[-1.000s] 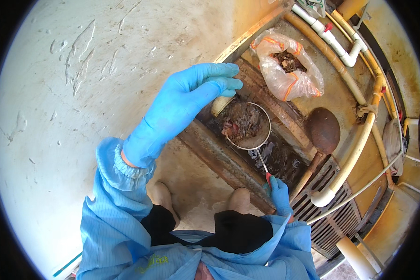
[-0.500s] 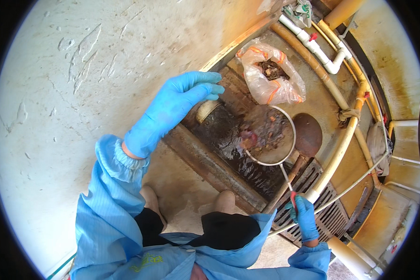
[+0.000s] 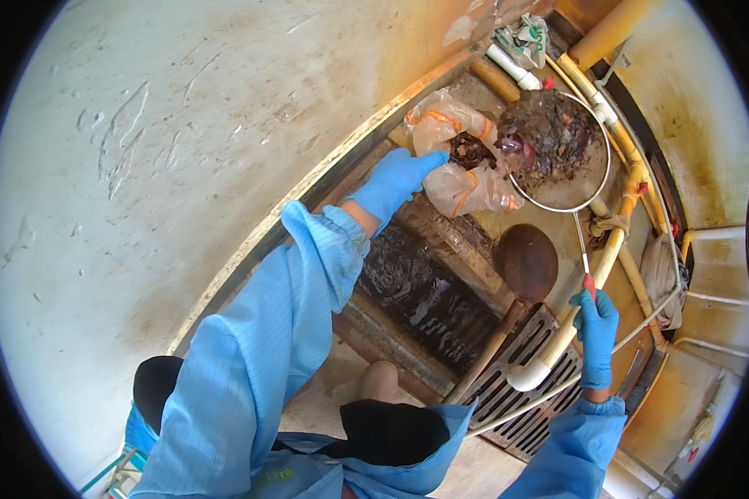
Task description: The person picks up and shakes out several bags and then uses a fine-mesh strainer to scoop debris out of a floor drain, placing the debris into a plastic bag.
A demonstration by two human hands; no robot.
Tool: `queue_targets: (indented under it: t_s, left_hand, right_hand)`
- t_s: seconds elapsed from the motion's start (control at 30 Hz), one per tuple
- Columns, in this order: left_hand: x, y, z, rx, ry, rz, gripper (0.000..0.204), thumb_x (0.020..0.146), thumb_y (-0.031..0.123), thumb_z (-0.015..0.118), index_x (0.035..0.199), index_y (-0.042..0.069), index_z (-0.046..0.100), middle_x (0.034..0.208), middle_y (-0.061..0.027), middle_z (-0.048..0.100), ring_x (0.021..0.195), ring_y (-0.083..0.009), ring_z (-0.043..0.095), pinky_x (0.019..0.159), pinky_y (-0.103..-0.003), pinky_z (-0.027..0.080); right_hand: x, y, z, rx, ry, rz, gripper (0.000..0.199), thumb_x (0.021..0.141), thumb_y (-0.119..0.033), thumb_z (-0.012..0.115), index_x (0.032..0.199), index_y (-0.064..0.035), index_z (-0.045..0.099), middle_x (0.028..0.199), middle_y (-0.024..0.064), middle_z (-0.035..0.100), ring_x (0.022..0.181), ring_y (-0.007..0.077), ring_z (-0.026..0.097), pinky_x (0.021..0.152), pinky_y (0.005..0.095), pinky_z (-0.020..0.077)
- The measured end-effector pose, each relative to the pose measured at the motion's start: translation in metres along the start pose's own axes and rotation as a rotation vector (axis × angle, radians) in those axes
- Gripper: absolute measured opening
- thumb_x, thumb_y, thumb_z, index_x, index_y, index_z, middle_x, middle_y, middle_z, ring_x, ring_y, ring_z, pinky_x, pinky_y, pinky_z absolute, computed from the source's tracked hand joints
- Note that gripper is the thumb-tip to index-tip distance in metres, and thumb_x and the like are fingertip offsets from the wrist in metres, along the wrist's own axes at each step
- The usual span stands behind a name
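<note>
My right hand (image 3: 595, 333), in a blue glove, is closed round the red handle of a long-handled skimmer (image 3: 577, 209). Its round wire rim holds a heap of wet brown debris (image 3: 549, 137) with a purplish piece in it. The skimmer is raised beside a clear plastic bag (image 3: 462, 190) with orange stripes, its near edge overlapping the bag's right side. Dark scraps (image 3: 470, 151) lie inside the bag's open mouth. My left hand (image 3: 399, 185), also gloved in blue, pinches the bag's left rim with thumb and fingers.
An uncovered drain channel (image 3: 416, 291) with dark rippling water runs below the bag. A rusty round-headed shovel (image 3: 527, 262) lies beside it, near a slotted metal grate (image 3: 524, 391). Yellowed pipes (image 3: 624, 229) line the right. A pale wall (image 3: 166, 166) rises at left.
The skimmer has risen from over the channel, moving away and right to beside the bag with its debris. My left hand has reached forward from above the channel and taken the bag's rim.
</note>
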State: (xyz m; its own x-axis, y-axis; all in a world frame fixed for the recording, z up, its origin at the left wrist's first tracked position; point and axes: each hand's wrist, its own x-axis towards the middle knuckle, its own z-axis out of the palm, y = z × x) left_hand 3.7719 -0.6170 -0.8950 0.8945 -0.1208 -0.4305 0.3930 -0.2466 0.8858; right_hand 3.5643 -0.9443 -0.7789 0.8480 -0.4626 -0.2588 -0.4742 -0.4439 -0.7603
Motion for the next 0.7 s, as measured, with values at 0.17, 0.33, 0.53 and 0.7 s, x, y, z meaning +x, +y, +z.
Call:
queue_targets:
  t_s: [0.17, 0.33, 0.53, 0.7]
  left_hand:
    - [0.027, 0.008, 0.012, -0.4, -0.02, 0.067, 0.032, 0.088, 0.021, 0.055, 0.114, 0.001, 0.056, 0.096, -0.0095, 0.063, 0.083, -0.0194, 0.062, 0.074, -0.033, 0.052]
    - [0.037, 0.03, 0.004, -0.639, -0.03, 0.138, 0.034, 0.088, 0.015, 0.054, 0.118, 0.002, 0.056, 0.099, -0.008, 0.062, 0.083, -0.0172, 0.061, 0.076, -0.032, 0.052]
    - [0.043, 0.029, -0.024, -0.611, -0.078, 0.215, 0.047, 0.089, 0.017, 0.054, 0.131, 0.0, 0.042, 0.113, -0.0096, 0.059, 0.095, -0.0188, 0.06, 0.081, -0.034, 0.052]
    - [0.036, 0.029, -0.022, -0.464, -0.036, 0.188, 0.049, 0.09, 0.012, 0.053, 0.135, -0.001, 0.039, 0.108, -0.0098, 0.059, 0.091, -0.0171, 0.061, 0.08, -0.031, 0.053]
  right_hand:
    - [0.049, 0.007, 0.027, -0.439, 0.18, -0.377, 0.018, 0.085, -0.021, 0.065, 0.092, -0.0057, 0.064, 0.064, 0.0065, 0.058, 0.052, 0.0151, 0.055, 0.049, 0.0286, 0.043]
    - [0.089, -0.003, 0.071, -0.88, 0.309, -0.816, 0.028, 0.081, -0.018, 0.066, 0.109, -0.0158, 0.064, 0.072, 0.0095, 0.058, 0.061, 0.0268, 0.058, 0.053, 0.0357, 0.0459]
    - [0.115, -0.021, 0.068, -0.801, 0.352, -0.868, 0.035, 0.084, -0.011, 0.061, 0.118, -0.0191, 0.062, 0.073, 0.0093, 0.054, 0.062, 0.0263, 0.056, 0.054, 0.0361, 0.0454]
    - [0.111, -0.013, 0.058, -0.823, 0.351, -0.827, 0.033, 0.084, -0.012, 0.061, 0.116, -0.0188, 0.062, 0.074, 0.0088, 0.055, 0.063, 0.0267, 0.057, 0.055, 0.0359, 0.0456]
